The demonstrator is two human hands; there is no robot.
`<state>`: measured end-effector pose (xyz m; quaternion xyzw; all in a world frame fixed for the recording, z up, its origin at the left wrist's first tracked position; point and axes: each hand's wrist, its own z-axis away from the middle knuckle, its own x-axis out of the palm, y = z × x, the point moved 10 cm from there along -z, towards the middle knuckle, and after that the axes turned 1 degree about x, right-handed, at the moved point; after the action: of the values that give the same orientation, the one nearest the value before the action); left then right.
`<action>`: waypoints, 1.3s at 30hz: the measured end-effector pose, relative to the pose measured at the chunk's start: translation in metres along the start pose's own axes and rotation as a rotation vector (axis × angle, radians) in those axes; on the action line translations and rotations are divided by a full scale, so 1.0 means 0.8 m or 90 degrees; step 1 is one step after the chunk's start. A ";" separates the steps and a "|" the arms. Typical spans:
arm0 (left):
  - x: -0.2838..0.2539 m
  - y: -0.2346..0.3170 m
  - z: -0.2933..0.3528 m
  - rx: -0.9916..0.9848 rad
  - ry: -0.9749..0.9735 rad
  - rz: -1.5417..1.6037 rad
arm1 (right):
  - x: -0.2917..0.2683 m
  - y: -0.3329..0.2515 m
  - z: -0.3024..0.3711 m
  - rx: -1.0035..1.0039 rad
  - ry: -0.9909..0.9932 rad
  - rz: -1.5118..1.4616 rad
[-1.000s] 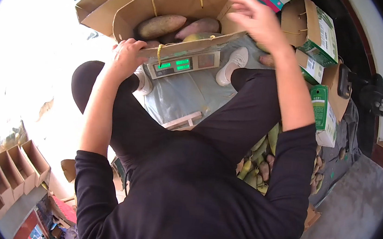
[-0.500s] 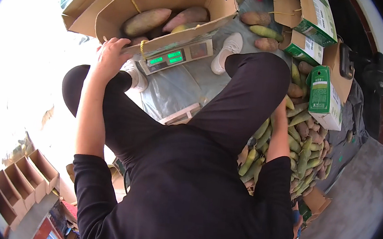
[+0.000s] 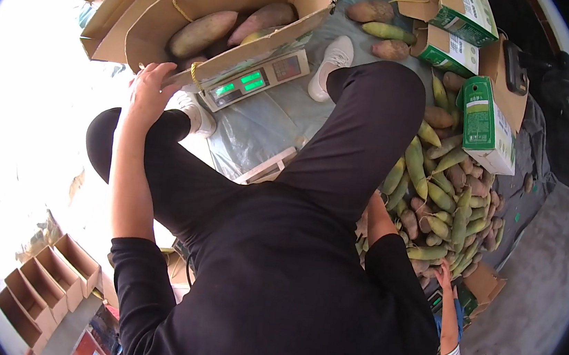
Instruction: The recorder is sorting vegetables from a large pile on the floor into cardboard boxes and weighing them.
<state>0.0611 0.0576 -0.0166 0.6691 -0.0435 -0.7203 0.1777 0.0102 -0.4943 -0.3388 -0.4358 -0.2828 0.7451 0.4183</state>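
In the upper left of the frame, an open cardboard box (image 3: 169,23) of reddish-brown tubers (image 3: 203,32) sits on a digital scale (image 3: 253,81). The left hand (image 3: 148,90) clamps the box's near edge. The right hand is hidden behind the leg, beside the pile of produce (image 3: 441,201) at right, its state impossible to tell.

Matt brown corrugated cardboard box (image 3: 176,20), smooth-skinned dull fruit (image 3: 203,30) within; scale (image 3: 253,81) of smooth grey plastic with glossy display; floor sheet (image 3: 269,120) glossy plastic film.
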 end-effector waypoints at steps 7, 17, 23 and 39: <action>0.002 0.022 -0.015 0.040 0.011 0.026 | -0.233 -0.042 -0.201 0.080 0.086 -0.168; -0.044 0.012 0.003 -0.023 0.079 0.097 | -0.126 -0.192 -0.094 -0.080 0.024 0.296; -0.095 -0.040 0.010 -0.055 0.216 0.294 | -0.148 -0.427 -0.159 -0.068 -0.051 0.069; -0.048 -0.161 -0.028 -0.338 -0.087 0.210 | 0.055 -0.640 -0.205 -0.206 -0.089 0.592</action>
<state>0.0592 0.1940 -0.0213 0.5335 0.0261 -0.7113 0.4569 0.3365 -0.1956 -0.0302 -0.5245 -0.1977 0.8266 -0.0515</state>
